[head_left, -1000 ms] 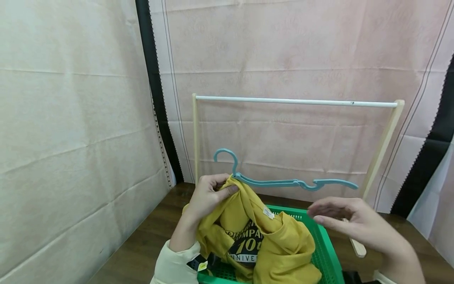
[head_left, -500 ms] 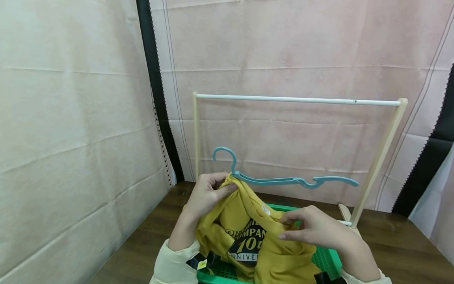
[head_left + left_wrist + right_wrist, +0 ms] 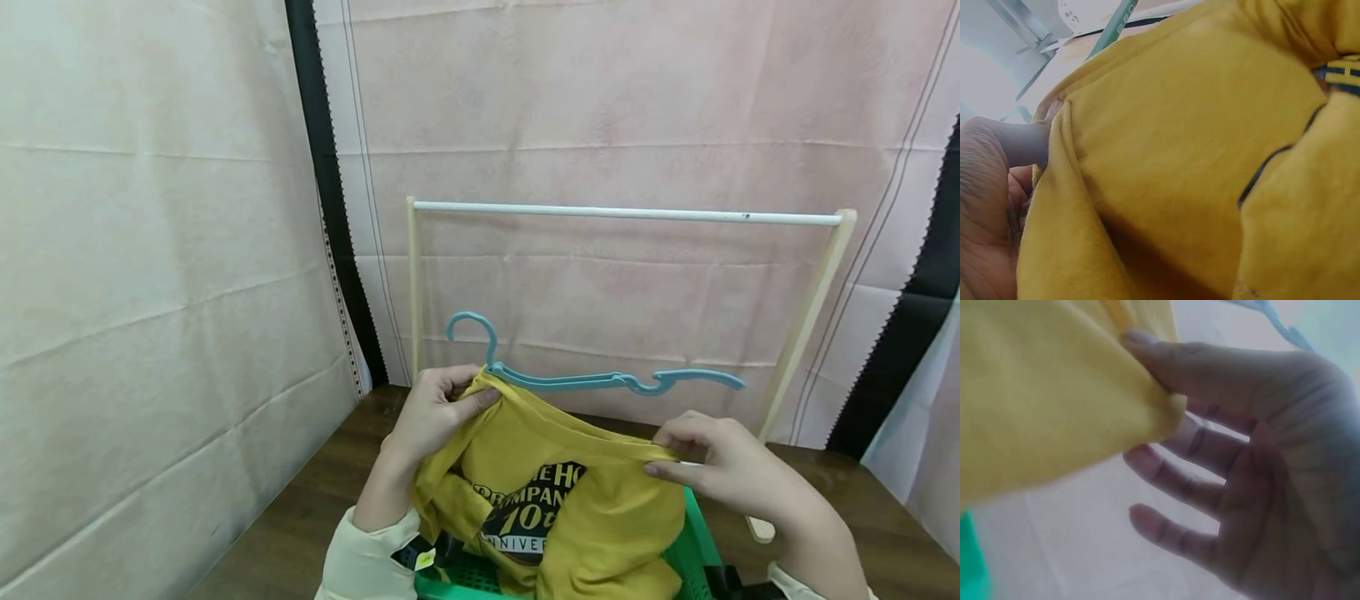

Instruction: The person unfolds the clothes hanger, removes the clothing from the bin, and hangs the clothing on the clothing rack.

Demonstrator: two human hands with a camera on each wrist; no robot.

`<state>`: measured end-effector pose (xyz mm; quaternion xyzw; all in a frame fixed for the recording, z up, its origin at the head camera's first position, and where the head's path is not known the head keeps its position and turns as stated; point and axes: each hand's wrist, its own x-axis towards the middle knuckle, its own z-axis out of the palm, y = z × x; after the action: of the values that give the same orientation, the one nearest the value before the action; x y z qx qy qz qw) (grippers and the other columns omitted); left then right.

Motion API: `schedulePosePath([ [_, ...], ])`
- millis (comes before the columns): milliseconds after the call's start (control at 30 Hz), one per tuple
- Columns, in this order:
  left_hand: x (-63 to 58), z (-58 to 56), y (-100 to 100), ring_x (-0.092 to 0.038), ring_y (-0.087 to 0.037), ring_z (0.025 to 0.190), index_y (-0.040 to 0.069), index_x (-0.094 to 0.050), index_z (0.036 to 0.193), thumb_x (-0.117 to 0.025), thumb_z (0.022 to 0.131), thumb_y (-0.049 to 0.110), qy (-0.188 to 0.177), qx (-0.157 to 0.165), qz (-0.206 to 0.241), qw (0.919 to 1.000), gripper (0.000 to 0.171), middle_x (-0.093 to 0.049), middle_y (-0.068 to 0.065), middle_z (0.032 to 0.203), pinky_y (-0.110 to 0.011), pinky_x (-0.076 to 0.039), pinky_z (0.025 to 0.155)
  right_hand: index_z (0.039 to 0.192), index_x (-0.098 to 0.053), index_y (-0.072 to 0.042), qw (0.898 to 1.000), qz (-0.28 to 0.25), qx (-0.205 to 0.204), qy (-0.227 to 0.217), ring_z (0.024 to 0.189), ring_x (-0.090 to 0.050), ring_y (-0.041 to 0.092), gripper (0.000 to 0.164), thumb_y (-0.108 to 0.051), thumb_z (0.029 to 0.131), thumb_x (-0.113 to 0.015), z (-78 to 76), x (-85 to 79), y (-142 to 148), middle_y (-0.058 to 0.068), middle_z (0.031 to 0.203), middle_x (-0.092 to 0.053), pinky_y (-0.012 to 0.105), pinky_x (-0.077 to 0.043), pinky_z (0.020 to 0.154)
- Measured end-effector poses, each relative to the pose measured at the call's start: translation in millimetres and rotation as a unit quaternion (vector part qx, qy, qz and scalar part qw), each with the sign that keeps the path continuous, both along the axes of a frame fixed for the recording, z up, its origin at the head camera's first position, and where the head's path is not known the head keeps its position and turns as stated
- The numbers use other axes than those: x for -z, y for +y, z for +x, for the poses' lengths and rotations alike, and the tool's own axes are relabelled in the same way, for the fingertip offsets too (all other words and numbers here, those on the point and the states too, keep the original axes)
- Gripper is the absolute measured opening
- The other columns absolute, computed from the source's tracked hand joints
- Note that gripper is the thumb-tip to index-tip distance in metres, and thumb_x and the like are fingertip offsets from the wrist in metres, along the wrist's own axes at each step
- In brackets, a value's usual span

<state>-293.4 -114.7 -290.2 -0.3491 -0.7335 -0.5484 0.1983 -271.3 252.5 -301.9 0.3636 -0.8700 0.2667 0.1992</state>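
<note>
A yellow printed T-shirt [image 3: 615, 517] is stretched by its neckline between both hands. My left hand [image 3: 435, 417] pinches the neckline's left end, right beside the hook base of a blue clothes hanger [image 3: 558, 384]. The hanger's left arm is hidden by cloth and hand; its notched right arm lies bare above the shirt. My right hand [image 3: 727, 462] pinches the neckline's other end below the hanger's right tip. In the right wrist view, thumb and forefinger hold the cloth [image 3: 1054, 406] while the other fingers spread apart. The left wrist view shows the thumb [image 3: 1019, 140] against the folded edge.
Under the shirt stands a green basket [image 3: 697, 542] on a brown wooden table [image 3: 292, 517]. Behind them rises a rack with a white bar [image 3: 622, 212] and cream posts [image 3: 802, 333]. Pale cloth walls [image 3: 165, 250] enclose the left and back.
My right hand has come in from the right, taken the shirt's neckline and drawn it out rightward, straightening it. The left hand keeps its hold, and the hanger has shifted slightly left.
</note>
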Motion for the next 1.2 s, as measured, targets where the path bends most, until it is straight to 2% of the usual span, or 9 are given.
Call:
schedulePosePath([
  [133,-0.2,-0.5,-1,-0.058,-0.015,0.06,0.011,-0.077,0.099,-0.071,0.095,0.012,-0.004,-0.004,-0.002,1.0,0.007,-0.071,-0.003,0.08,-0.024,-0.047,0.053,0.088,-0.065,-0.036,0.999,-0.012,0.034,-0.004,0.076,-0.053,0.005,0.017,-0.027,0.088,-0.08,4.6,-5.1,11,-0.016,0.081,-0.059,0.025,-0.044,0.062],
  [233,-0.4,-1.1,-1,-0.057,-0.013,0.061,0.013,-0.078,0.099,-0.072,0.094,0.014,-0.005,-0.013,-0.009,0.9999,0.008,-0.071,-0.001,0.081,-0.023,-0.046,0.054,0.09,-0.066,-0.036,0.999,-0.014,0.043,0.001,0.075,-0.055,0.006,0.017,-0.025,0.089,-0.079,6.2,-8.0,18,-0.015,0.08,-0.059,0.025,-0.042,0.06],
  [433,-0.3,-0.9,-2,-0.06,-0.013,0.065,0.012,-0.078,0.102,-0.073,0.093,0.014,-0.017,-0.022,-0.022,0.9994,0.011,-0.074,0.0,0.088,-0.023,-0.048,0.057,0.093,-0.07,-0.032,0.999,-0.044,0.024,0.018,0.076,-0.062,0.007,0.023,-0.01,0.089,-0.078,8.0,-9.0,29,-0.013,0.086,-0.066,0.024,-0.047,0.061],
  [567,1.3,-1.7,-4,-0.061,-0.012,0.065,0.01,-0.079,0.105,-0.074,0.093,0.013,-0.03,-0.031,-0.031,0.9986,0.014,-0.074,-0.002,0.088,-0.023,-0.049,0.057,0.093,-0.07,-0.028,0.996,-0.067,0.015,0.053,0.075,-0.066,0.007,0.029,0.0,0.085,-0.078,9.1,-9.7,36,-0.01,0.085,-0.068,0.019,-0.05,0.063],
  [767,3.5,-3.8,-4,-0.068,-0.012,0.076,0.01,-0.079,0.109,-0.077,0.09,0.015,-0.048,-0.038,-0.044,0.9971,0.019,-0.077,-0.003,0.098,-0.025,-0.055,0.064,0.091,-0.069,-0.022,0.99,-0.079,-0.007,0.121,0.063,-0.057,0.001,0.038,0.013,0.079,-0.078,8.2,-12.7,44,-0.01,0.081,-0.064,0.017,-0.044,0.053],
  [967,3.2,-2.9,-3,-0.067,-0.012,0.076,0.01,-0.08,0.106,-0.077,0.089,0.013,-0.048,-0.032,-0.05,0.9971,0.018,-0.077,-0.003,0.099,-0.024,-0.054,0.064,0.091,-0.07,-0.019,0.989,-0.085,-0.016,0.118,0.065,-0.058,0.001,0.039,0.016,0.078,-0.077,7.2,-12.2,46,-0.005,0.084,-0.066,0.018,-0.044,0.053],
  [1200,3.5,-2.3,-4,-0.065,-0.012,0.07,0.011,-0.08,0.105,-0.076,0.09,0.012,-0.053,-0.007,-0.055,0.997,0.016,-0.076,-0.001,0.095,-0.025,-0.053,0.06,0.09,-0.07,-0.019,0.988,-0.092,-0.011,0.126,0.067,-0.058,0.002,0.044,0.021,0.073,-0.077,5.7,-11.2,46,-0.009,0.086,-0.065,0.018,-0.045,0.056],
])
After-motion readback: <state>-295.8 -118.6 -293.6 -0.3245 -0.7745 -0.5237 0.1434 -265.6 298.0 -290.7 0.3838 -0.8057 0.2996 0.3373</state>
